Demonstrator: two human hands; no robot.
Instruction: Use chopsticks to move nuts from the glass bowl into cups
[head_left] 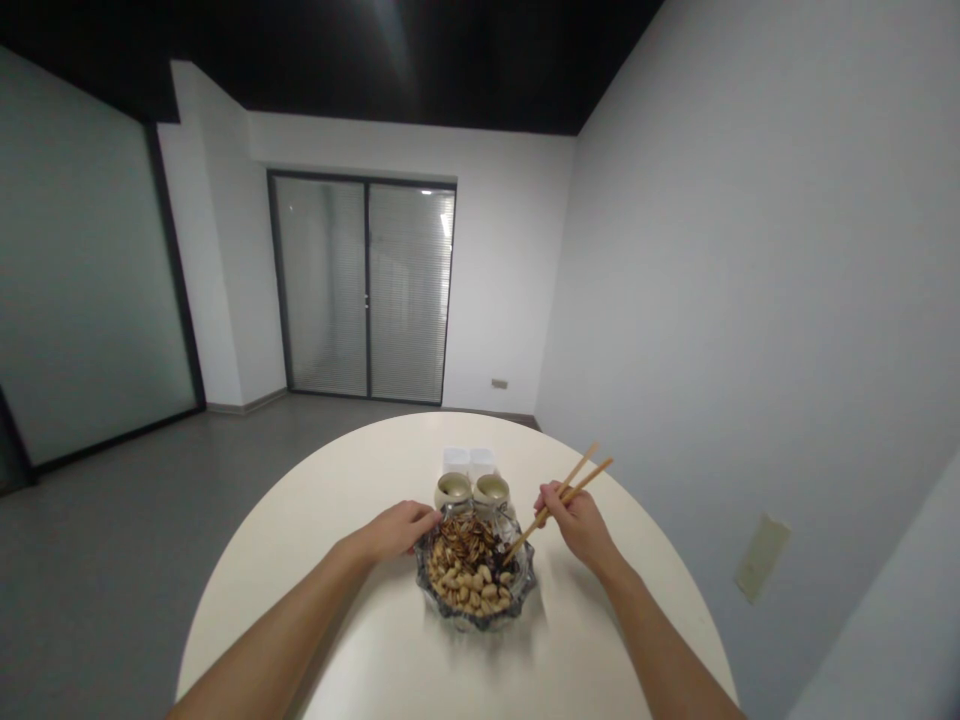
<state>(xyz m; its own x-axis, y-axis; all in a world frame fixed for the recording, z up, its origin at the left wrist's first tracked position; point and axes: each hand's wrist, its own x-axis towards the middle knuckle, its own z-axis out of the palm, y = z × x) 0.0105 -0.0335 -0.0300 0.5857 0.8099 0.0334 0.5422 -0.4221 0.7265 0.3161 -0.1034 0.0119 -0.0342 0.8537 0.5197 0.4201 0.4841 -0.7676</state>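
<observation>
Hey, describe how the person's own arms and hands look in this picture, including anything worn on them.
The left forearm and right forearm are bare in view, tapering toward the wrists, with no sleeve, watch or bracelet showing. The left hand and right hand are ungloved. No markings or rings can be made out at this size.

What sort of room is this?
Probably an office or meeting room, judging by the glass partition at left, the glazed double doors with blinds, and the plain rounded table.
</observation>
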